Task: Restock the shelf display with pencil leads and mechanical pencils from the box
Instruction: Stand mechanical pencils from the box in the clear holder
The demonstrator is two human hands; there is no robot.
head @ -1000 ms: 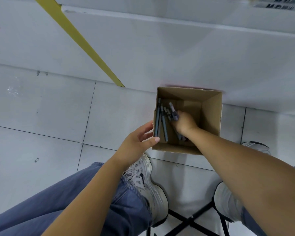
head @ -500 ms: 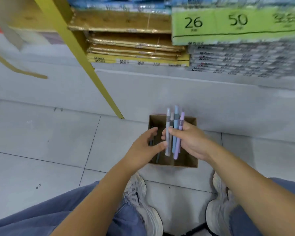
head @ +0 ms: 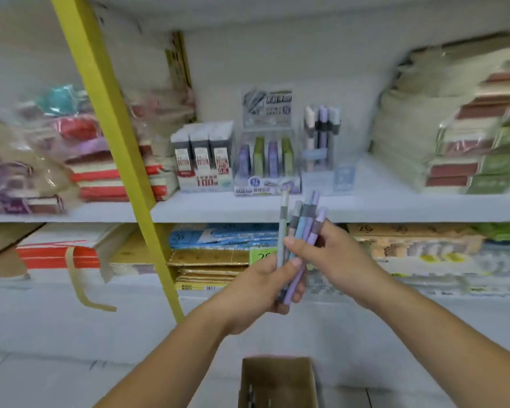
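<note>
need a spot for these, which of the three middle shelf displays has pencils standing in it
The clear holder on the right: pencils stand upright in it. The middle display holds small flat cases, the left display boxes.

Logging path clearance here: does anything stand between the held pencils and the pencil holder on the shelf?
Nothing visible blocks it. The left hand and right hand hold the pencils below the holder, open air between. A small blue card stands by the holder's front right, off the line.
</note>
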